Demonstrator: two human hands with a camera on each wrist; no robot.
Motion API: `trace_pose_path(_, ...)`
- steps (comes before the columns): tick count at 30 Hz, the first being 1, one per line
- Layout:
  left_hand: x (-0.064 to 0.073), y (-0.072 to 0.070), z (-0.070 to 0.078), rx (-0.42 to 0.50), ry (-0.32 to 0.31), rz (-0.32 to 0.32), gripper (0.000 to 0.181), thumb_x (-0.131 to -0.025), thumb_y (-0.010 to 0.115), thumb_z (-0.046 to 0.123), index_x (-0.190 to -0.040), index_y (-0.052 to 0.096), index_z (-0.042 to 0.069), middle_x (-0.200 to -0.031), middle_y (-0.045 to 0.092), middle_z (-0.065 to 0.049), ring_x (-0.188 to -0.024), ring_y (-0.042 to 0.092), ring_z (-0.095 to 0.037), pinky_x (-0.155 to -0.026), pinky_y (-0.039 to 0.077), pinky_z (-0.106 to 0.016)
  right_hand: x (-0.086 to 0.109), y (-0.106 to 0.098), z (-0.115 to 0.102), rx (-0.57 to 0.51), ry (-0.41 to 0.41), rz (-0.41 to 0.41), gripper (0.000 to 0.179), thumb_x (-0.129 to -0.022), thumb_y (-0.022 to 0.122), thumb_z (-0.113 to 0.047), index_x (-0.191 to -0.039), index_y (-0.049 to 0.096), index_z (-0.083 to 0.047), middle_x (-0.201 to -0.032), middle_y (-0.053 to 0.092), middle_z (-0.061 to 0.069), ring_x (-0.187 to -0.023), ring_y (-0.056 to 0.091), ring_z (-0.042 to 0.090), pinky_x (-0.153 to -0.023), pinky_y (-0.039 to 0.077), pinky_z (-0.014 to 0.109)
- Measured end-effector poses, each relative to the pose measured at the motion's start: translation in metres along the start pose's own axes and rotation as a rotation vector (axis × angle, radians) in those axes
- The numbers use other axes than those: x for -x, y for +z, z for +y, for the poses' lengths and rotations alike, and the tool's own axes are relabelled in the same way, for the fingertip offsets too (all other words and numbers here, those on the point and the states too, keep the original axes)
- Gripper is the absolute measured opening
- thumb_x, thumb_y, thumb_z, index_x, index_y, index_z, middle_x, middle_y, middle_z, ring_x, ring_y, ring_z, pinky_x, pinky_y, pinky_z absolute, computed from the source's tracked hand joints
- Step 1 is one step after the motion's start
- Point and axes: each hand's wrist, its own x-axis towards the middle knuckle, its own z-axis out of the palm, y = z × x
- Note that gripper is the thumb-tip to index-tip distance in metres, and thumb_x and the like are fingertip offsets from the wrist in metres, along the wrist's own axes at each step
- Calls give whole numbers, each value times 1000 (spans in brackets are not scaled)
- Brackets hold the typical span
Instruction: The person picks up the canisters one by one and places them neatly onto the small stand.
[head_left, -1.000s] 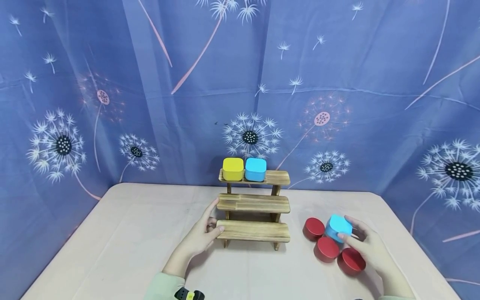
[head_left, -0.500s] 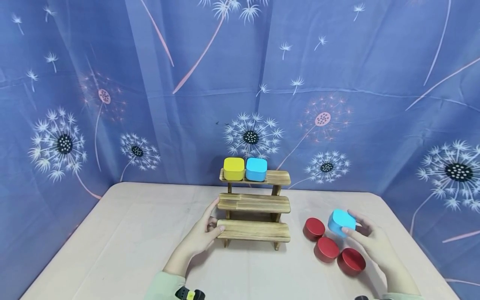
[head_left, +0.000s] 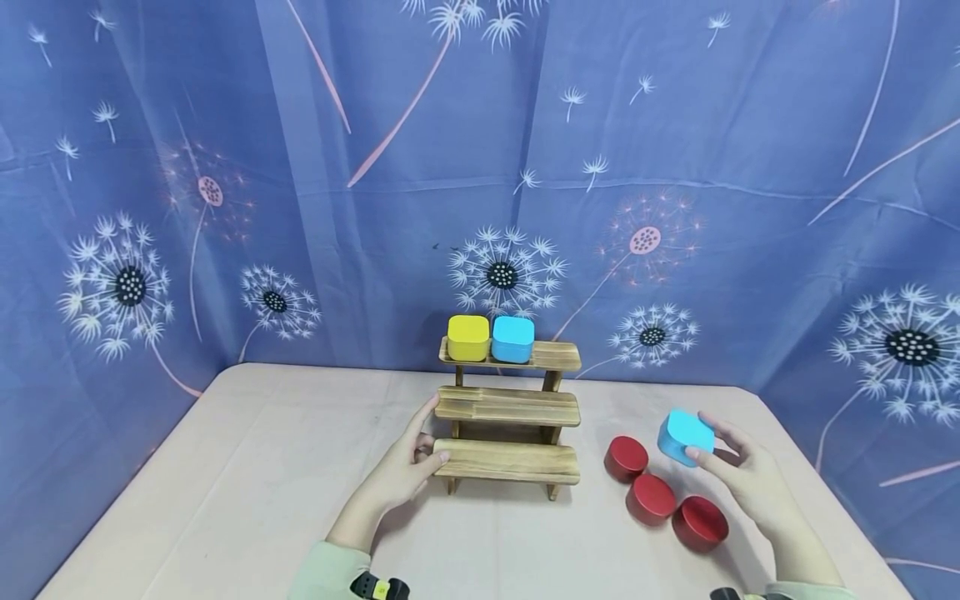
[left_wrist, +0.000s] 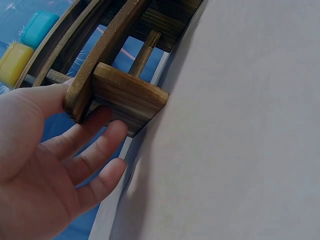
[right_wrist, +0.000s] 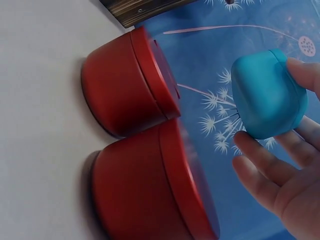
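Note:
A three-tier wooden display stand (head_left: 506, 461) stands mid-table. My left hand (head_left: 393, 477) grips its left end, thumb on the lowest board and a finger reaching up to the middle board. On the top tier sit a yellow rounded-square tin (head_left: 468, 338) and a light-blue tin (head_left: 513, 340), side by side. To the right, my right hand (head_left: 752, 479) pinches another light-blue rounded-square tin (head_left: 686, 437) between thumb and fingers. The right wrist view shows this tin (right_wrist: 267, 95) tilted, with a lid seam, raised off the table and apart from the red tins.
Three round red tins, a back one (head_left: 627, 458), a middle one (head_left: 651, 500) and a front one (head_left: 701, 524), stand close together before my right hand. A blue dandelion-print curtain (head_left: 375, 250) surrounds the pale tabletop (head_left: 247, 492) at the back and sides.
My right hand has lifted the light-blue tin from among the red tins, moving up and slightly right. The left hand keeps its hold on the display stand.

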Motion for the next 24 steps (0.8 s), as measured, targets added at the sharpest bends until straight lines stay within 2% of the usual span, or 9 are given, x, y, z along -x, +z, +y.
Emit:
trace_pose_path(3, 1, 1, 2, -5, -2, 2, 84, -92, 58, 6, -150, 9, 43, -92, 48, -8, -57, 38, -8, -42, 34, -16, 0, 0, -2, -1, 2, 6, 62, -92, 63, -19, -146, 35, -6, -122, 40, -31, -97, 54, -16, -77, 46, 9)
trace_pose_path(8, 7, 2, 16, 2, 4, 6, 83, -92, 57, 3, -151, 11, 38, -90, 47, -9, -58, 38, -8, -43, 34, -15, 0, 2, -6, 3, -2, 13, 62, -92, 62, -19, -147, 34, -11, -127, 40, -28, -100, 51, -17, -77, 46, 8)
trace_pose_path(14, 11, 1, 21, 6, 13, -4, 82, -92, 57, 3, -151, 11, 37, -90, 47, -9, -59, 38, -8, -43, 34, -15, -1, 5, -8, -24, 4, 3, 62, -93, 61, -17, -148, 33, -16, -133, 39, -22, -102, 49, -17, -78, 45, 8)
trace_pose_path(16, 13, 1, 26, 11, 15, -10, 82, -92, 57, 3, -151, 12, 37, -90, 46, -9, -59, 38, -8, -44, 34, -14, -1, 6, -10, -31, 9, 1, 62, -93, 61, -18, -148, 33, -16, -132, 39, -22, -103, 49, -17, -79, 45, 8)
trace_pose_path(24, 14, 1, 30, -25, 39, -10, 80, -93, 57, 4, -152, 11, 32, -90, 50, -11, -58, 38, -7, -46, 36, -14, -2, 11, -14, -106, -6, 0, 59, -92, 61, -12, -146, 37, -15, -120, 44, -29, -101, 53, -15, -78, 47, 9)
